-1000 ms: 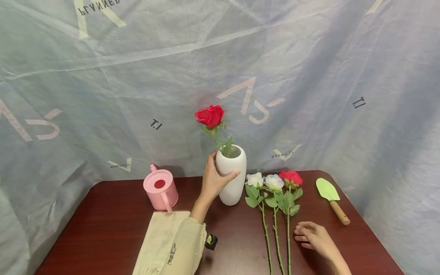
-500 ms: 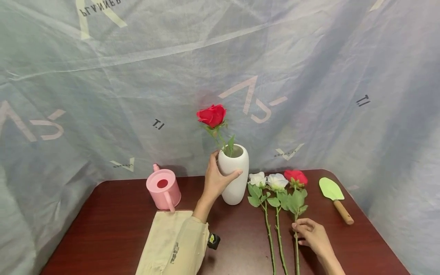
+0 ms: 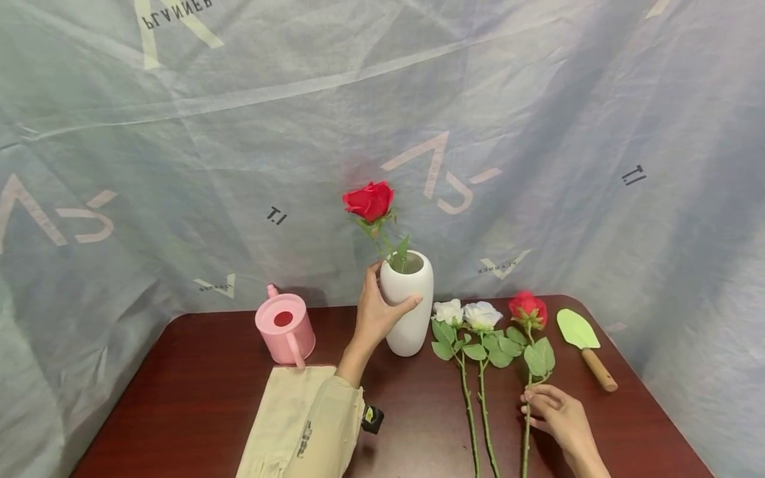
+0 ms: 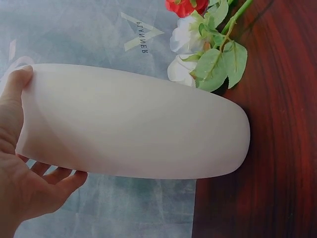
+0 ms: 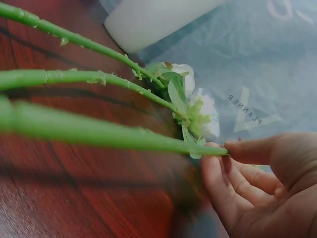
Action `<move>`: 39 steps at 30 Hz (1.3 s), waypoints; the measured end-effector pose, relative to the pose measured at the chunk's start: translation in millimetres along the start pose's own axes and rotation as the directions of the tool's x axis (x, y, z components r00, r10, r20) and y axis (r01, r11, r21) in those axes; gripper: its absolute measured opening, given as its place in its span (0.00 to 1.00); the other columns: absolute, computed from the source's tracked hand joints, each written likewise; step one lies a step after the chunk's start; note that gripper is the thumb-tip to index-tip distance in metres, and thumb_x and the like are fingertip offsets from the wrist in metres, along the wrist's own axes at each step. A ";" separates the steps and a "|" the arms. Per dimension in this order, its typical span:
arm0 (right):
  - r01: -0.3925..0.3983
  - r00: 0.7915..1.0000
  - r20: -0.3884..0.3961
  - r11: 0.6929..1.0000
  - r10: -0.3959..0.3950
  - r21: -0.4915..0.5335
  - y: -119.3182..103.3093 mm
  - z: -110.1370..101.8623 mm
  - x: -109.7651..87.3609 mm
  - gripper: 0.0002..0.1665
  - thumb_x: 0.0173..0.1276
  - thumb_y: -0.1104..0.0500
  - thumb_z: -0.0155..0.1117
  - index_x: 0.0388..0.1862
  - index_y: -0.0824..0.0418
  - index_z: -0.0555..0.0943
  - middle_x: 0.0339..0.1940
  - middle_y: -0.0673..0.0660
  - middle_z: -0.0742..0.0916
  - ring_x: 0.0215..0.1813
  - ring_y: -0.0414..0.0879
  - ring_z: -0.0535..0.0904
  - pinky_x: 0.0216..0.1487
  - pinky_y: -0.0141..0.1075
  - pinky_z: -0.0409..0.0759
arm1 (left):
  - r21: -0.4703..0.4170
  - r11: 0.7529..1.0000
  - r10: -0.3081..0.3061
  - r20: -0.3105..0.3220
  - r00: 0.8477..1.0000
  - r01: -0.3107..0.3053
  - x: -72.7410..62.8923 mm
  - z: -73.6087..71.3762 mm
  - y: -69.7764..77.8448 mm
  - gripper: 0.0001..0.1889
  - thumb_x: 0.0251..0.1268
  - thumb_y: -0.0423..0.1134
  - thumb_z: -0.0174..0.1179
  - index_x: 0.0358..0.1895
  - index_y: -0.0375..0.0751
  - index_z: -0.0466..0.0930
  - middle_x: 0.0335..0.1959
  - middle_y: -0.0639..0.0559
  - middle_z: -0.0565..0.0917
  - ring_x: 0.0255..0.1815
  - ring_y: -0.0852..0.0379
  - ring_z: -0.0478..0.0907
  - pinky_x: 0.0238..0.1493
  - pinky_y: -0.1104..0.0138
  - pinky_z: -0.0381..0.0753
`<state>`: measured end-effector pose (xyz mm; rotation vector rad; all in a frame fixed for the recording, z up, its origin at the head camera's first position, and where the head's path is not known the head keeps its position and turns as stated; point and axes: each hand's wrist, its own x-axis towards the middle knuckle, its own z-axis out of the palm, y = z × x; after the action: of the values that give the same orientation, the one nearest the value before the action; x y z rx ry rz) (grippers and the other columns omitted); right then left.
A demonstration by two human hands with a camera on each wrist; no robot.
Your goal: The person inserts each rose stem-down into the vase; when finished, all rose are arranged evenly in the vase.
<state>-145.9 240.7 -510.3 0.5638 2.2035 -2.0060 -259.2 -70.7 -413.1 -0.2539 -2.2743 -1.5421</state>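
My left hand (image 3: 379, 312) grips a white vase (image 3: 408, 312) around its upper part, thumb across the front and fingers behind. One red rose (image 3: 369, 201) stands in the vase, leaning left over the rim. On the right, my right hand (image 3: 560, 418) pinches the stem of a second red rose (image 3: 528, 309) between thumb and fingers, below its leaves. In the right wrist view that green stem (image 5: 124, 136) runs close past the camera. Two white roses, a left one (image 3: 448, 311) and a right one (image 3: 482, 315), lie side by side between the vase and my right hand.
A pink watering can (image 3: 285, 330) stands at the back left, with a folded beige cloth (image 3: 281, 411) in front of it, partly under my left sleeve. A green trowel with a wooden handle (image 3: 599, 370) lies at the right. Grey printed fabric (image 3: 239, 166) hangs behind the table.
My right hand has closed on the second red rose's stem and shifted it to the right, away from the white roses. The left hand keeps its hold on the vase.
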 end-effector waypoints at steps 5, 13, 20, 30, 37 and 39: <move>-0.035 0.997 0.070 0.966 0.018 0.256 0.2 -5.5 -2.4 0.08 0.66 0.56 0.62 0.42 0.55 0.81 0.38 0.47 0.84 0.41 0.41 0.81 0.45 0.38 0.78 | -0.001 1.000 -0.001 0.003 1.000 0.001 0.6 1.1 -0.3 0.47 0.41 0.51 0.74 0.67 0.48 0.57 0.59 0.51 0.69 0.55 0.55 0.70 0.49 0.58 0.72; -0.072 0.972 0.224 0.806 -0.076 0.587 0.0 -14.5 -6.7 0.07 0.71 0.60 0.54 0.38 0.50 0.79 0.38 0.45 0.82 0.43 0.39 0.78 0.47 0.32 0.76 | -0.019 1.000 0.011 0.007 1.000 -0.011 0.6 6.9 2.7 0.47 0.41 0.51 0.74 0.67 0.48 0.57 0.60 0.50 0.69 0.55 0.54 0.70 0.49 0.56 0.73; 0.129 0.960 0.108 0.750 -0.258 0.649 -8.2 -4.9 -8.9 0.10 0.71 0.66 0.51 0.35 0.55 0.78 0.34 0.48 0.82 0.39 0.41 0.80 0.45 0.34 0.77 | -0.029 1.000 0.006 0.021 1.000 -0.005 2.3 7.1 4.8 0.48 0.41 0.50 0.74 0.67 0.46 0.57 0.59 0.49 0.69 0.55 0.54 0.70 0.49 0.56 0.73; 0.169 0.971 0.014 0.730 -0.237 0.663 -33.9 21.3 -4.9 0.07 0.70 0.66 0.54 0.32 0.56 0.73 0.36 0.48 0.80 0.39 0.42 0.80 0.44 0.35 0.78 | -0.036 0.999 0.005 0.005 1.000 -0.004 2.7 -0.5 -1.4 0.48 0.41 0.51 0.74 0.67 0.46 0.56 0.60 0.49 0.68 0.56 0.54 0.69 0.49 0.55 0.72; 0.153 0.974 -0.006 0.632 -0.228 0.760 -46.0 28.9 -2.1 0.08 0.69 0.67 0.54 0.30 0.57 0.74 0.34 0.49 0.81 0.38 0.44 0.81 0.46 0.36 0.78 | -0.025 1.000 0.007 0.006 1.000 -0.007 2.5 -0.6 -1.5 0.47 0.42 0.51 0.74 0.66 0.47 0.57 0.60 0.50 0.68 0.55 0.54 0.70 0.50 0.55 0.72; 0.146 0.977 -0.016 0.611 -0.213 0.778 -48.3 31.3 -1.6 0.08 0.68 0.68 0.55 0.31 0.58 0.75 0.33 0.50 0.82 0.38 0.44 0.81 0.46 0.37 0.78 | -0.025 1.000 0.005 0.008 1.000 -0.004 1.8 -1.1 -1.5 0.47 0.42 0.51 0.74 0.66 0.47 0.56 0.60 0.50 0.68 0.55 0.54 0.70 0.49 0.55 0.72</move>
<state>-166.1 206.9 -468.2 0.2998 1.2595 -3.0125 -261.1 -72.4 -413.2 -0.2721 -2.2600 -1.5710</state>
